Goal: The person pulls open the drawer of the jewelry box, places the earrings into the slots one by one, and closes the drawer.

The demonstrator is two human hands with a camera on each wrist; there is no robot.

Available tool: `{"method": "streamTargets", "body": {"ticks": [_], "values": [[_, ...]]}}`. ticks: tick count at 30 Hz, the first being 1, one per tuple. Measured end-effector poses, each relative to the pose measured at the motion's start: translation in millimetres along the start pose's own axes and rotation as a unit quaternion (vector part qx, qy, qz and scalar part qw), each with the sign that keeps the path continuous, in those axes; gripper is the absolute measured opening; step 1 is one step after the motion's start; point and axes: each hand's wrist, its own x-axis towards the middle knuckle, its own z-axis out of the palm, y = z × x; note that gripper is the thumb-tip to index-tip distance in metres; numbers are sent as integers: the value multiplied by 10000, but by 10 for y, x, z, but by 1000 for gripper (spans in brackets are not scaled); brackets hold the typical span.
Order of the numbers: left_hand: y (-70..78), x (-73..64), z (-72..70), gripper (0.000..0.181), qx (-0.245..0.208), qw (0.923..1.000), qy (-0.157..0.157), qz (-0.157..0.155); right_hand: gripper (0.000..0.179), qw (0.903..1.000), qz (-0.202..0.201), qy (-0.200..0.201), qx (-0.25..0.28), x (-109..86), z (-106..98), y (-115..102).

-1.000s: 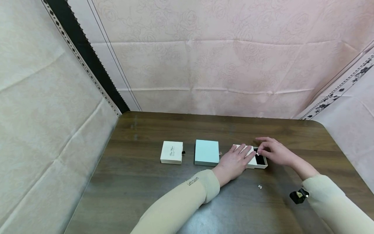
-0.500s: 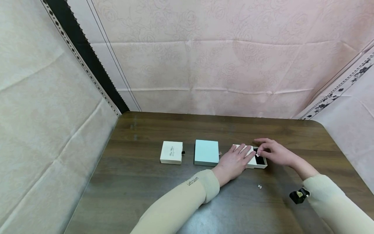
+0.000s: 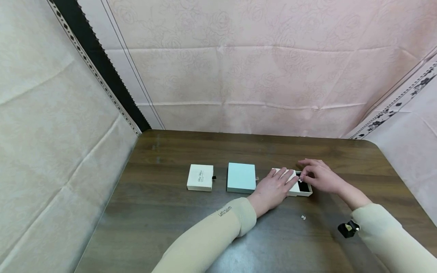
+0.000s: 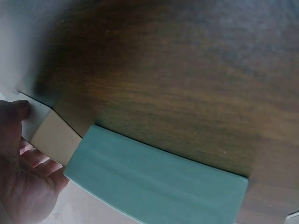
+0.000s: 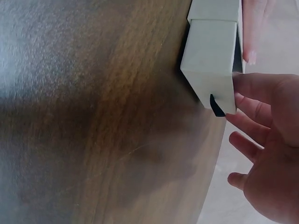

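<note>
A white slide-out box [image 3: 293,192] stands at the right with its dark-lined drawer [image 3: 305,186] partly pulled out. My left hand [image 3: 272,191] holds the sleeve, its fingers spread over the top; in the left wrist view the thumb lies against the near side. Over the drawer, my right hand [image 3: 322,177] pinches a tiny whitish piece [image 3: 300,180], mostly hidden by the fingertips. In the right wrist view, those fingers [image 5: 254,84] reach into the drawer's edge, near a black ribbon tab [image 5: 217,106]. A small silvery-white trinket [image 3: 303,217] lies on the table nearer me.
A light blue box [image 3: 241,177] stands just left of my left hand. Farther left is a white box [image 3: 200,177] with printed lettering and a black tab. All rest on a brown wooden table [image 3: 164,227], with patterned cloth [image 3: 222,83] hanging behind it.
My right hand shifts very slightly over the drawer, its fingertips staying at the same spot. The left hand and the boxes stay put.
</note>
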Motion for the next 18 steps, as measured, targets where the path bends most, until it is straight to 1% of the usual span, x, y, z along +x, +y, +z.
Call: {"method": "streamTargets", "body": {"ticks": [5,11,18], "values": [[1,-5,-3,65,29,10000,-18,0,21,9988,-130,329,-328,-12,45,-36],[-3,-13,-9,65,-15,10000,-53,-7,23,9920,-418,765,-908,-36,99,-47],[3,-5,-2,64,-11,10000,3,3,25,9857,-648,1030,-1163,-59,119,-7]]}}
